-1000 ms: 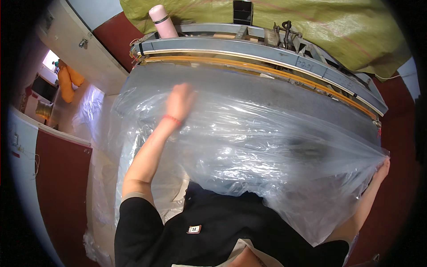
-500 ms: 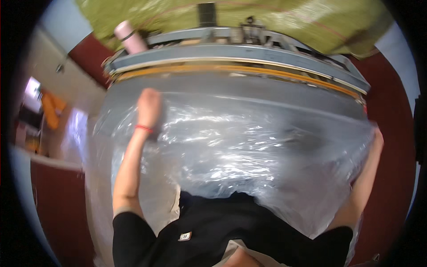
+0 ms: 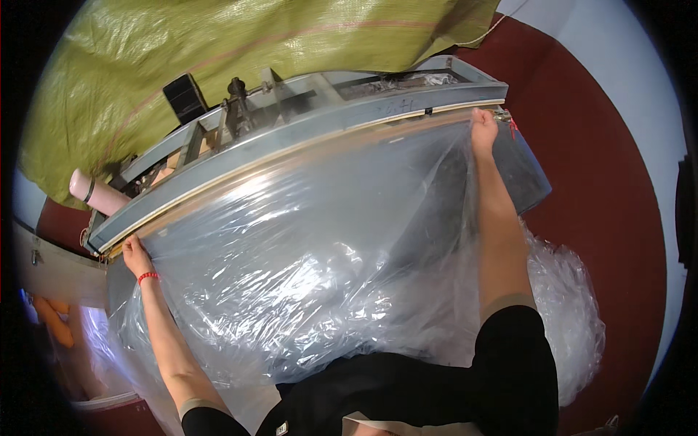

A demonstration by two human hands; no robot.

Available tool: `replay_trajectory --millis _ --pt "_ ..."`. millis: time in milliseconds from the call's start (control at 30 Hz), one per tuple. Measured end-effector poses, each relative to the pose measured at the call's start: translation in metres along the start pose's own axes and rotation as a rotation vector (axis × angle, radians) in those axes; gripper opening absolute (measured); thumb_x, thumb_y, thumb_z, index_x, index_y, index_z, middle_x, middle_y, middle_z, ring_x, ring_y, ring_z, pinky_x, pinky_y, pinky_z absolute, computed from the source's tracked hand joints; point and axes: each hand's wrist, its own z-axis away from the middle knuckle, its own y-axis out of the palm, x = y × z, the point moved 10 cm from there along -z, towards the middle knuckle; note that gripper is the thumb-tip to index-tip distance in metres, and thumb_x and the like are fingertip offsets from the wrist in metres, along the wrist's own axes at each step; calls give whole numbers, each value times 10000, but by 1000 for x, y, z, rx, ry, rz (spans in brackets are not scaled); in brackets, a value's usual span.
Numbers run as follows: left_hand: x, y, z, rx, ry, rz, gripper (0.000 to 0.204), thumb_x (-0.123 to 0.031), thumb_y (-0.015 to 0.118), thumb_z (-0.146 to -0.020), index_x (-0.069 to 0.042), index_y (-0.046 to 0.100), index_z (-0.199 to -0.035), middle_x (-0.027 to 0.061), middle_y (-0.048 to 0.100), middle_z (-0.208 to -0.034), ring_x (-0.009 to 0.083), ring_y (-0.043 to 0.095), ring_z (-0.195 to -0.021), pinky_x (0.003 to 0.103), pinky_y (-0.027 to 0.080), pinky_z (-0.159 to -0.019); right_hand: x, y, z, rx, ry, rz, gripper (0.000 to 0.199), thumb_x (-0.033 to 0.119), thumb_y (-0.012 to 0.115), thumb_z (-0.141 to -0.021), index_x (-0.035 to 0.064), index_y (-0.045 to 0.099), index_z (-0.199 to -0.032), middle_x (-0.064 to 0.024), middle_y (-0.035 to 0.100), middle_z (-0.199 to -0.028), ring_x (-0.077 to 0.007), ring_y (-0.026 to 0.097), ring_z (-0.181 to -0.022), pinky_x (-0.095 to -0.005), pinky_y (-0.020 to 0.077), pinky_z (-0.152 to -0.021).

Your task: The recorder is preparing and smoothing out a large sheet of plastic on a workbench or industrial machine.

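A wide sheet of clear plastic film [image 3: 291, 269] stretches between my hands over a dark grey tabletop [image 3: 520, 171]. My left hand [image 3: 135, 256], with a red bracelet at the wrist, pinches the film's far left corner. Its opposite far corner is gripped in my right hand [image 3: 483, 132]. Both hands are right at a long metal frame [image 3: 305, 131] with a pale strip along its near side. The film's far edge runs along this strip, and whether it goes beneath the frame cannot be made out.
A pink cylindrical bottle [image 3: 98, 192] and a black phone-like slab [image 3: 186, 99] rest by the frame. Metal fittings [image 3: 238, 109] stick up behind it. A yellow-green woven sheet [image 3: 254, 36] hangs beyond. Bunched plastic film [image 3: 567, 320] spills off the right side.
Both hands have moved forward to the frame, drawing the film's far edge across the tabletop. The view has turned, so the frame now slants up to the right.
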Motion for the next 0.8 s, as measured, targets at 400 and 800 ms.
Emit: replay_trajectory --millis 400,800 --pt "-1 -17 8 -197 -132 -38 137 -120 490 -804 -75 450 -681 -28 433 -562 57 380 -460 203 301 -406 -44 -43 -10 -376 123 55 99 108 552 -770 23 522 -811 -75 561 -740 -164 536 -631 -289 445 -629" --pt "-152 13 85 183 159 -60 34 -58 499 -826 -63 479 -854 -30 475 -718 40 437 -633 168 358 -570 301 111 119 237 -597 -23 196 129 596 -745 28 547 -906 -117 540 -921 -279 496 -901 -363 377 -810"
